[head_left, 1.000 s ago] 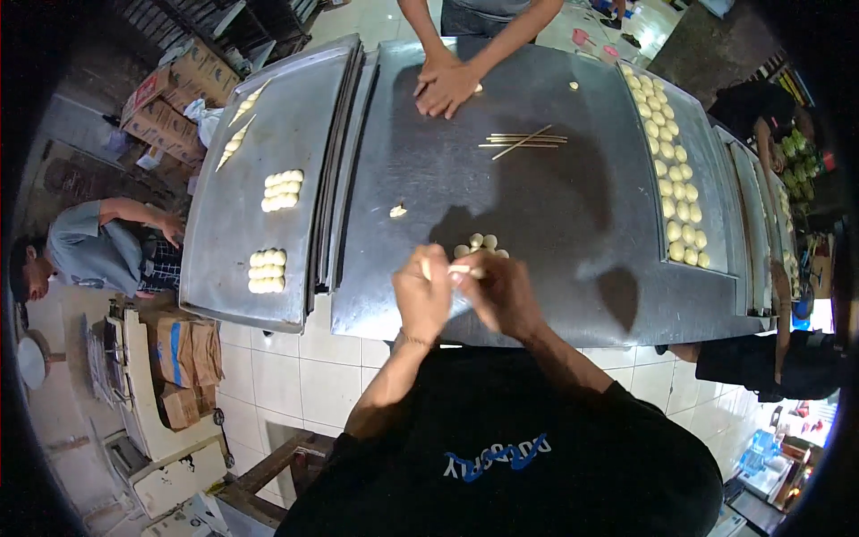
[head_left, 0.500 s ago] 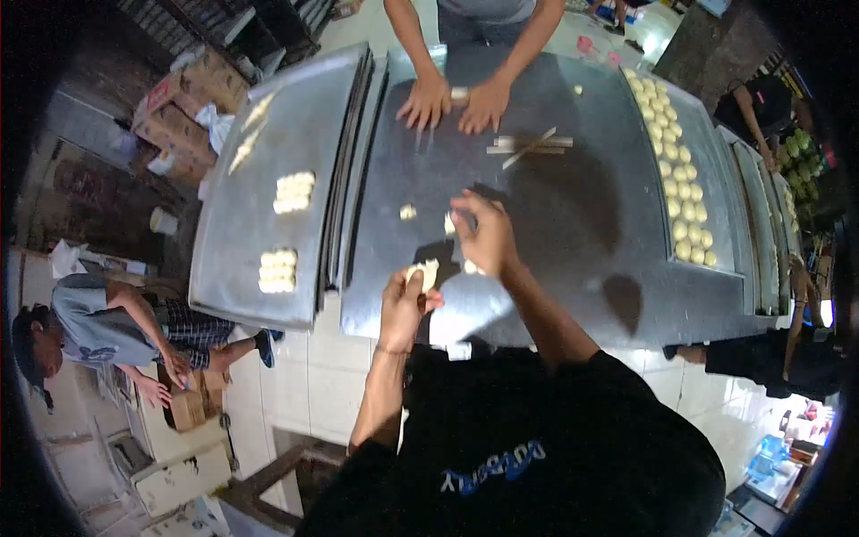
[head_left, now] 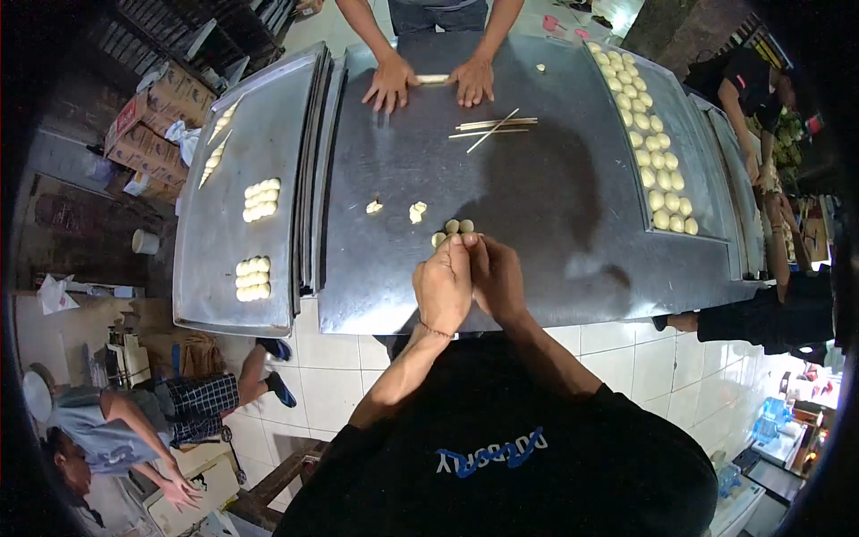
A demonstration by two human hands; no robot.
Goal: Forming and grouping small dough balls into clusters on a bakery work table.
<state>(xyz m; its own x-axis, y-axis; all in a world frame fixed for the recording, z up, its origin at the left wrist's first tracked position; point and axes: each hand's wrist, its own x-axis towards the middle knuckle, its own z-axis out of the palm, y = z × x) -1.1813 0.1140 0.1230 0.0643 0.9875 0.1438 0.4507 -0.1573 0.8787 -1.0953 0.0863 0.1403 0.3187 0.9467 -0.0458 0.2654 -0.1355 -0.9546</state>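
Note:
My left hand [head_left: 443, 288] and my right hand [head_left: 498, 277] meet over the near part of the metal table [head_left: 555, 224], thumbs and fingers pressed together. They pinch a small piece of dough, mostly hidden by the fingers. Just beyond the fingertips lie several small round dough balls [head_left: 454, 227], partly covered by my hands. Two rough dough scraps, one on the left [head_left: 374, 207] and another [head_left: 418, 212] nearer my hands, rest on the tabletop.
Across the table, a person's hands [head_left: 389, 82] roll a dough strip [head_left: 433, 79]. Thin sticks [head_left: 492, 125] lie mid-table. A left tray [head_left: 210, 286] bears dough clusters [head_left: 253, 279]; a right tray [head_left: 707, 201] bears rows of dough balls [head_left: 658, 161]. Other people stand or sit at both sides.
My hands, apart before, have come together, the left moving right and the right drawing back. The far person's hands have spread apart along the dough strip. The view has shifted.

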